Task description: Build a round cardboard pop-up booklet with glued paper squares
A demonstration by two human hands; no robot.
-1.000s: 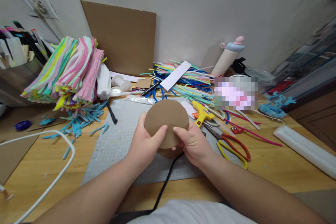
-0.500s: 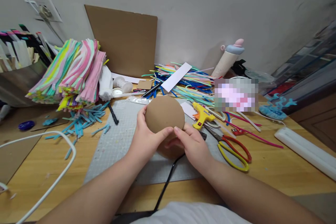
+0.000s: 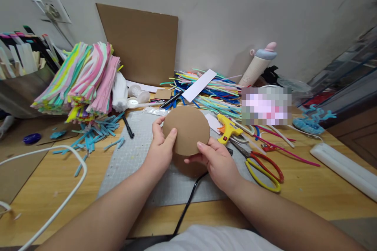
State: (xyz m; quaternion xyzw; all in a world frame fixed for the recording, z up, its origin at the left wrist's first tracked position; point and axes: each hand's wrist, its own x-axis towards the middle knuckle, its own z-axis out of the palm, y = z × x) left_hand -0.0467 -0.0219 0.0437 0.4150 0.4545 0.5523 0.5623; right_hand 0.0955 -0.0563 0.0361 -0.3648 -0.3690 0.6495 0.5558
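I hold a round brown cardboard disc (image 3: 187, 128) above the grey cutting mat (image 3: 138, 157), its flat face toward me. My left hand (image 3: 160, 153) grips its left edge, thumb on the face and fingers behind. On the lower right edge, my right hand (image 3: 216, 160) pinches it with the thumb on top. A second brown round piece (image 3: 188, 166) shows under the disc between my hands.
A yellow glue gun (image 3: 228, 129) and red-and-yellow scissors (image 3: 260, 166) lie right of the mat, with a black cable (image 3: 188, 204) running toward me. Stacked pipe cleaners (image 3: 82, 78), loose coloured pipe cleaners (image 3: 212, 94), a cardboard sheet (image 3: 140, 47), a black marker (image 3: 128, 125) and a white tube (image 3: 344, 168) surround it.
The disc has turned in my hands and lifted slightly. My left thumb shifted from the lower edge up onto the left side; my right hand stays under the lower right edge.
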